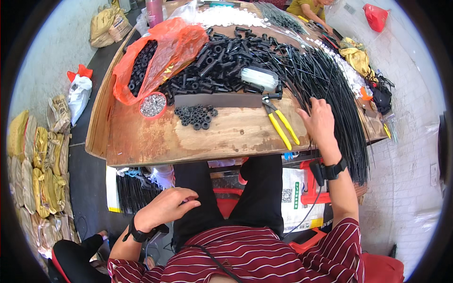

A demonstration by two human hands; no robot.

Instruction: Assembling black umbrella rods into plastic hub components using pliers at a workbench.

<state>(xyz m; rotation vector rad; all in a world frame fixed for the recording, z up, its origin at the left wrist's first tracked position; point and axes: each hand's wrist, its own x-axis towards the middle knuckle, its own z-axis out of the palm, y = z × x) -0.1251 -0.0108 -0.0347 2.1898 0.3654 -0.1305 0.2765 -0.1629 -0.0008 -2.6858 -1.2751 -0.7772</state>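
My right hand reaches over the left edge of a large heap of thin black rods, which trail over the table's right edge. Its thumb and fingers are spread, and I see nothing gripped in them. Over my lap hovers my left hand, loosely bent, a gap between thumb and fingers, with nothing visible in it. Yellow-handled pliers lie just left of my right hand. Small black rings are gathered in front of a flat grey strip. Behind the strip spreads a pile of black tubular parts.
A red dish of small metal pieces, an orange plastic bag holding black rings, and a clear box of white strips stand on the wooden table. White pieces lie farther back. Another person's arm shows at the far right.
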